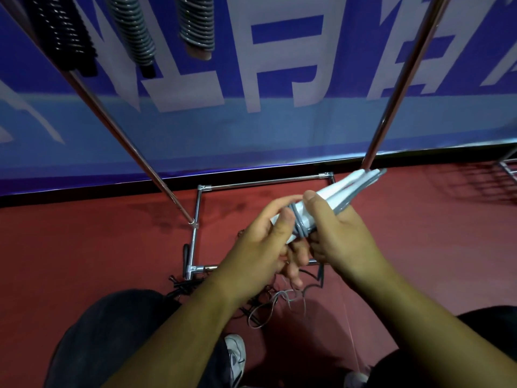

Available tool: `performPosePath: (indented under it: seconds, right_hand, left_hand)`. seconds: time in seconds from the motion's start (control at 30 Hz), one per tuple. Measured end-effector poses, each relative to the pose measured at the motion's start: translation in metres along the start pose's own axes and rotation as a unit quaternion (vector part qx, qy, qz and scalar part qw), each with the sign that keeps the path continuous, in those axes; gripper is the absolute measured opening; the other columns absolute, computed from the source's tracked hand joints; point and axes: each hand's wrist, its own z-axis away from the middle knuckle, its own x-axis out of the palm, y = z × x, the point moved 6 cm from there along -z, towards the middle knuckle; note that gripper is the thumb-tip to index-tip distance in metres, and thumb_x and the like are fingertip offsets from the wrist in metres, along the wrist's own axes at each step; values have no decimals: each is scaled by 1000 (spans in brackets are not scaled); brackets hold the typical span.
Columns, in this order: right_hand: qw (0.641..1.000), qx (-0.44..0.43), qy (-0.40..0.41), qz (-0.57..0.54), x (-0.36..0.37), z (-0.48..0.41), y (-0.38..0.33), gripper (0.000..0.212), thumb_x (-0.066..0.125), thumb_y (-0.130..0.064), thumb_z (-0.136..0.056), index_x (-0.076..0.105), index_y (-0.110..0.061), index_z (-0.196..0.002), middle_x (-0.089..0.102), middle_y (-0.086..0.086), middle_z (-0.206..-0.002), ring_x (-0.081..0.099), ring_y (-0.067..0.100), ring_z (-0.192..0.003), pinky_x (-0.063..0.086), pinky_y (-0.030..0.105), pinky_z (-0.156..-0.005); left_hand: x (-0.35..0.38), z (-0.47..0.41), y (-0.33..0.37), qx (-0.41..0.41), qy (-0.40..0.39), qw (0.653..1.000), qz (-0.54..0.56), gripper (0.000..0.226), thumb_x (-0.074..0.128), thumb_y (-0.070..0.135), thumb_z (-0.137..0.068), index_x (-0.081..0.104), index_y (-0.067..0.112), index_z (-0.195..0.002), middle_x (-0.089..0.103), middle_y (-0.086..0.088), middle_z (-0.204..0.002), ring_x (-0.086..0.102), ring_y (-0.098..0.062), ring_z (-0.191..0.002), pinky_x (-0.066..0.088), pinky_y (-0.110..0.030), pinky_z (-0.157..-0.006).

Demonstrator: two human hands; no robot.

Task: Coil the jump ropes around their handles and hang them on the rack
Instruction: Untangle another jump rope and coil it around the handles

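I hold a pair of white jump-rope handles (340,191) side by side, pointing up and to the right. A grey rope (299,224) circles them in a few turns near the lower end. My right hand (340,236) grips the handles just above those turns. My left hand (265,242) pinches the handles' lower end by the coil. The rope's loose part (320,275) hangs below my hands toward the floor. Three coiled ropes, one black (65,32) and two grey (134,32) (197,23), hang from the rack at the top left.
The chrome rack's uprights (120,135) (400,88) slant down to its base frame (263,183) on the red floor. A tangle of loose ropes (265,303) lies by the frame near my knees. A blue banner (279,79) lines the wall. A wire basket (507,169) sits far right.
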Motion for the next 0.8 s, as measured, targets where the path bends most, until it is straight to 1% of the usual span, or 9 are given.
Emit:
performPosePath:
  seconds: [0.1,0.23,0.37,0.43,0.5,0.57,0.63,0.7,0.8]
  right_hand:
    - [998,-50,-32,16,3,6,-12,53,47,-37,-107,56,-26,-56,42,-12,-41,42,2,-38,32,19,-48]
    - [994,-43,-86,-42,11,14,-23,60,39,-23,-108,62,-20,-53,48,-3,-38,47,1,-33,36,9,-40]
    - [994,-39,-98,-16,15,12,-20,58,40,-37,-106,64,-20,-56,51,-5,-42,46,2,-35,34,9,-40]
    - [994,-43,-93,26,13,9,-14,57,41,-53,-98,58,-16,-58,46,-9,-42,40,2,-37,32,10,-42]
    - [992,-56,-87,77,10,5,-7,55,45,-59,-95,59,-17,-62,46,-7,-47,39,3,-42,31,12,-46]
    - [982,-84,-82,146,8,3,1,45,53,-50,-102,62,-21,-68,52,0,-54,41,5,-48,36,23,-50]
    - [968,-113,-74,211,7,2,4,35,54,-41,-100,64,-19,-76,55,3,-61,45,14,-54,40,35,-55]
    - [962,-114,-74,235,7,0,6,31,53,-32,-102,66,-20,-77,52,-5,-55,45,9,-52,39,34,-56]
    - [977,-55,-89,184,8,-5,14,36,52,-29,-104,62,-16,-72,42,-9,-47,36,5,-43,29,28,-53]
  left_hand:
    - [0,0,3,9,-16,1000,21,46,55,63,-89,65,36,-125,57,-6,-65,48,-15,-48,50,-28,-47]
    - [-5,1,2,20,-7,1000,-12,29,57,48,-94,68,38,-118,57,-2,-66,47,-15,-51,47,-28,-49]
    - [-15,-1,1,36,36,997,-57,23,57,47,-99,65,32,-114,56,4,-68,47,-17,-56,46,-31,-55]
    - [-22,-4,2,43,57,995,-74,23,56,45,-101,64,29,-115,57,3,-71,48,-18,-60,46,-35,-58]
    - [-29,-7,4,46,83,992,-84,23,53,42,-104,64,26,-117,58,2,-72,49,-18,-62,45,-36,-60]
    - [-37,-9,6,46,113,989,-79,21,51,38,-105,64,25,-116,59,4,-71,49,-16,-61,44,-37,-61]
    - [-43,-11,7,38,127,987,-87,21,49,39,-106,63,28,-116,61,7,-71,48,-15,-60,43,-38,-63]
    - [-44,-12,7,30,123,985,-113,21,48,39,-106,60,26,-117,61,9,-70,46,-12,-58,43,-34,-60]
    - [-40,-12,6,24,117,987,-112,17,48,35,-107,59,26,-117,60,10,-68,43,-10,-55,41,-25,-54]
